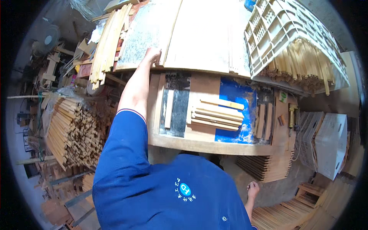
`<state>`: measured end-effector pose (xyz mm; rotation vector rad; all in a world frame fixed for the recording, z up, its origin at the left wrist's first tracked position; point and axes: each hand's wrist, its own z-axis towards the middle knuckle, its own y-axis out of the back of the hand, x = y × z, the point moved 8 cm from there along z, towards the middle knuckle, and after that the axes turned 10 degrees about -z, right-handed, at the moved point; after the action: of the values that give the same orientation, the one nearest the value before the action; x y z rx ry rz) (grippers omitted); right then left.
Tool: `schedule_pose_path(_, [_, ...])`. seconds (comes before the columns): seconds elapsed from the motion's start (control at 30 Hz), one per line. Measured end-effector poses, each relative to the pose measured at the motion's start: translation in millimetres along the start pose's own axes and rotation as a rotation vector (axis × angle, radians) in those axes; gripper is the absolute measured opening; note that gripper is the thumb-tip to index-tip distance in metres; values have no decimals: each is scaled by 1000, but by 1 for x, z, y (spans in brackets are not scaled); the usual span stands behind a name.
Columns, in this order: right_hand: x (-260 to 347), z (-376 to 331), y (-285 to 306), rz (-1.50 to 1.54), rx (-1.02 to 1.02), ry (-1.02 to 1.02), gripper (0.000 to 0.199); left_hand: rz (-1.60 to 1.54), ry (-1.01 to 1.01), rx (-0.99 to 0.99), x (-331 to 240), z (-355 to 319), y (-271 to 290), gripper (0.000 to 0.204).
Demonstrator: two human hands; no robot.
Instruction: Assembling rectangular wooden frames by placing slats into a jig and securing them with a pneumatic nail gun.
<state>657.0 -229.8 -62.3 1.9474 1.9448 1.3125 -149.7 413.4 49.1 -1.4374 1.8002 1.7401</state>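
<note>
My left arm stretches forward. My left hand (153, 55) is closed at the near edge of the raised worktop (203, 38), beside a thin wooden strip (168, 44); its fingertips are mostly hidden, and what they hold cannot be made out. My right hand (253, 188) hangs low at my right side, fingers curled, with nothing visible in it. Between my arms, a small stack of wooden strips (216, 114) lies across a brown and blue surface on the lower bench (207, 147). A single short strip (169, 109) lies to their left, on a dark patch.
A white plastic crate (276, 27) full of wooden sticks (306, 63) lies tipped at the far right. Long strips (111, 42) lie at the far left. A big stick bundle (74, 132) stands left of me. Stacked slats (266, 168) and white crates (326, 140) are on the right.
</note>
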Motion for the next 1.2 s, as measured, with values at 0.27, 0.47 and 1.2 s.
schedule_pose_path(0.27, [52,-7,12,-123,-77,115,25,-88,-344,355,0,36,22,27])
schedule_pose_path(0.47, [144,1,-6,-281,-107,395,34,-699,-195,520,-16,-109,43,31])
schedule_pose_path(1.2, [487,-157,-153,-1309,274,1433,33,146,-719,46,60,-407,-40,16])
